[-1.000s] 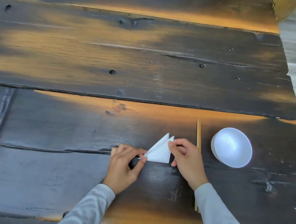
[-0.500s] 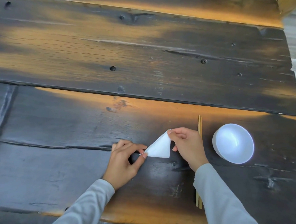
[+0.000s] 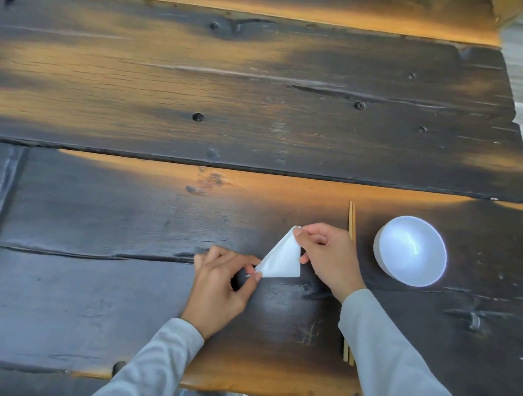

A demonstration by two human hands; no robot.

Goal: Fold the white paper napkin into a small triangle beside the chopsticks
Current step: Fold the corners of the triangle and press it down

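Note:
The white paper napkin lies as a small triangle on the dark wooden table, just left of the chopsticks. My left hand pinches the napkin's lower left corner between thumb and forefinger. My right hand pinches its top corner and covers the middle stretch of the chopsticks. The wooden chopsticks run lengthwise toward me, their near ends showing by my right sleeve.
A white bowl stands right of the chopsticks. The plank table stretches far ahead and to the left, with gaps between boards. Its near edge is close below my forearms, and its right edge borders a pale floor.
The raised top flap of the napkin has come down onto the layer beneath, giving one flat triangle. My right hand stayed at the top corner; my left hand kept its pinch.

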